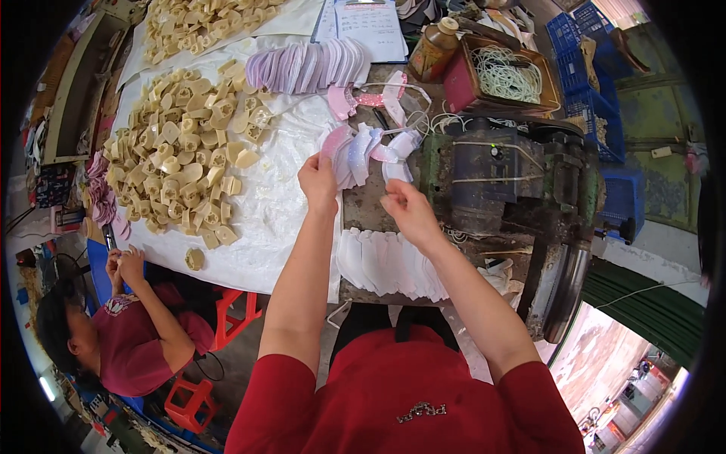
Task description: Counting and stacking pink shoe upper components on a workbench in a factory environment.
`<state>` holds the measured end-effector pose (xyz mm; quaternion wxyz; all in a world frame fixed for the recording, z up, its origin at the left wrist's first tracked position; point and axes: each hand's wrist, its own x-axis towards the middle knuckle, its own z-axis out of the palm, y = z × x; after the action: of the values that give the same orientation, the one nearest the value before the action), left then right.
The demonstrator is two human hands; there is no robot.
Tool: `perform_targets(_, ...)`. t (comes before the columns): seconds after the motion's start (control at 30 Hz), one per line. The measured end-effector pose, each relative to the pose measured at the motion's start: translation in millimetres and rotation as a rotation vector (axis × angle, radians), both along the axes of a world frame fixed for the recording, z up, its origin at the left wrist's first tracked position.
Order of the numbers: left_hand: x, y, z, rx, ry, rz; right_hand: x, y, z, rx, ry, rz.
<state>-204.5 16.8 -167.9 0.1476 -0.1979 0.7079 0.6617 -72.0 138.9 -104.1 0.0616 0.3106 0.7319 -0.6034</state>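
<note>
My left hand [318, 181] is closed on the lower end of a curved pink fabric piece [337, 144], its thumb and fingers pinching the edge. Right beside it, lilac and white curved pieces [364, 156] lie close together over the bench. My right hand [411, 210] has curled fingers at the lower end of a white-and-pink fabric piece [398, 168]; whatever sits between the fingertips is hidden. Beyond both hands lies a glittery pink strip [370, 99] with curved ends. Nearer me, a row of white curved pieces [389, 261] lines the bench's front edge.
A dark, grimy motor-driven machine [491, 178] stands at right. Small beige moulded pieces [178, 151] heap on white sheeting at left. Behind are lilac pieces [310, 66], a bottle [435, 49] and a box of cord [503, 72]. A co-worker [144, 333] sits at lower left near red stools [190, 405].
</note>
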Motion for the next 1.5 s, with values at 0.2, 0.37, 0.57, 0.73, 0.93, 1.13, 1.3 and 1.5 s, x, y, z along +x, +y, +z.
perform_targets(0.2,-5.9,-9.1,13.1,-0.386,0.061,-0.194,-62.6,-22.1,-29.5,-0.103,-0.126,-0.194)
perform_targets(0.37,-14.6,-11.2,13.3,-0.382,0.033,-0.316,-79.4,-27.5,-90.3,-0.034,-0.132,-0.303)
perform_targets(0.57,-25.6,-31.9,0.0,-0.173,-0.049,-0.366,-86.6,-38.6,-68.6,0.073,-0.185,-0.267)
perform_targets(0.73,-30.7,-38.1,17.1,0.064,-0.212,-0.372,-85.3,-37.4,-68.4,0.152,-0.131,-0.261)
perform_targets(0.93,-34.2,-47.1,13.5,0.359,-0.257,-0.320,-80.3,-29.1,-69.8,0.005,-0.113,-0.337)
perform_targets(1.13,-27.9,-40.5,16.1,0.388,-0.283,-0.330,-72.1,-31.1,-74.0,0.216,0.004,-0.334)
perform_targets(1.3,-25.9,-37.3,14.5,0.376,-0.322,-0.305,-69.7,-34.2,-71.2,0.169,0.016,-0.338)
perform_targets(1.5,-22.4,-48.2,5.4,0.546,-0.281,-0.240,-69.5,-27.6,-73.6,-0.110,-0.022,-0.404)
